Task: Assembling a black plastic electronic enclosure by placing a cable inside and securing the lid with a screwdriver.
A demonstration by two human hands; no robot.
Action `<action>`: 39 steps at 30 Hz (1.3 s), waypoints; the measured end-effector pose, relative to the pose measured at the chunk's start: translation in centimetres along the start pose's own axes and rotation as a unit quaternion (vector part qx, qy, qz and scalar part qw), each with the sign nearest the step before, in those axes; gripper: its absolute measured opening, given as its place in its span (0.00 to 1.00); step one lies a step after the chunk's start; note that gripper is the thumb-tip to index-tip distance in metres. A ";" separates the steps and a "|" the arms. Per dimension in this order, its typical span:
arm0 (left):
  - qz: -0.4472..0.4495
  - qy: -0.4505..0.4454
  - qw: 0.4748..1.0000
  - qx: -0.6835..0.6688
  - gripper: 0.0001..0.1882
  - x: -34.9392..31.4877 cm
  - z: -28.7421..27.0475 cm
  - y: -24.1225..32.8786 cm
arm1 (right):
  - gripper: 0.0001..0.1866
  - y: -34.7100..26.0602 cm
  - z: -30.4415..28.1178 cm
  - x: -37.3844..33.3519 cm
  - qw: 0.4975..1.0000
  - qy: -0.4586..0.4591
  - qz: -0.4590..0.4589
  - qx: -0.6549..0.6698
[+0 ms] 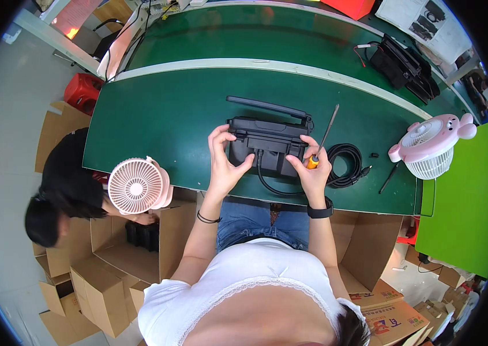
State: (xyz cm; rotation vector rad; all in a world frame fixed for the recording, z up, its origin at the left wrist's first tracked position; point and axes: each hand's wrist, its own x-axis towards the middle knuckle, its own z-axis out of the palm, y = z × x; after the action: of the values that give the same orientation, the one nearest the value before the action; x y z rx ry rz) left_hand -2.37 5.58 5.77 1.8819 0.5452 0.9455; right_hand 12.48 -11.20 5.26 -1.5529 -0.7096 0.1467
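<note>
In front of me on the green table lies a black plastic case (270, 128), its carrying handle (267, 106) swung out toward the far side. My left hand (225, 161) grips its left end, fingers on top and thumb at the near face. At the right end, the thumb and index finger of my right hand (314, 180) press against the case. That same hand also keeps a screwdriver (330, 128) with a yellow handle tucked in its fingers, shaft pointing up and away. A black cable (260, 170) hangs from the case's near side and curves under my right hand.
Right of my hand lies a coiled black cable (357, 168), beside a small black piece (374, 154) and a thin black rod (389, 178). Pink fans stand left (136, 185) and right (428, 144). Another person (65, 179) bends over a cardboard box (175, 236) at left.
</note>
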 end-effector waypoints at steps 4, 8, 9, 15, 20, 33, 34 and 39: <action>0.028 0.005 0.999 0.042 0.34 0.4 0.4 -0.1 | 0.21 -1.3 0.4 0.0 0.998 0.053 -0.008 -0.019; -0.030 0.007 1.000 -0.007 0.33 0.9 0.9 0.6 | 0.19 -1.0 0.5 -1.2 0.994 0.101 -0.007 -0.044; -0.030 0.007 1.000 -0.008 0.33 0.9 1.0 0.6 | 0.19 -1.4 0.4 -1.3 0.995 0.085 0.006 -0.052; 0.010 0.017 1.000 -0.002 0.30 0.7 1.0 0.1 | 0.17 -3.7 0.1 -0.7 0.996 0.001 0.012 -0.092; 0.042 0.021 0.998 -0.031 0.29 -0.1 1.1 -0.2 | 0.18 -3.7 -1.2 0.6 0.985 -0.078 0.105 0.116; 0.050 0.032 0.998 -0.031 0.32 -1.4 1.2 -0.5 | 0.18 -3.1 -0.1 2.0 0.999 -0.029 0.046 -0.007; 0.051 0.030 0.998 -0.032 0.32 -1.4 1.2 -0.5 | 0.19 -2.9 -0.2 2.0 0.999 -0.025 0.039 0.000; 0.050 0.037 0.998 0.004 0.31 -1.5 1.2 -0.2 | 0.19 -2.7 0.8 1.2 0.990 0.043 0.071 0.111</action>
State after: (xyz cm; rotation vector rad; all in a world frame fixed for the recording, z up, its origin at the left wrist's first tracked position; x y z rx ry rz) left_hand -2.35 3.98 4.66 1.9020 0.5031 1.0836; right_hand 12.14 -9.98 8.04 -1.3874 -0.4980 0.2542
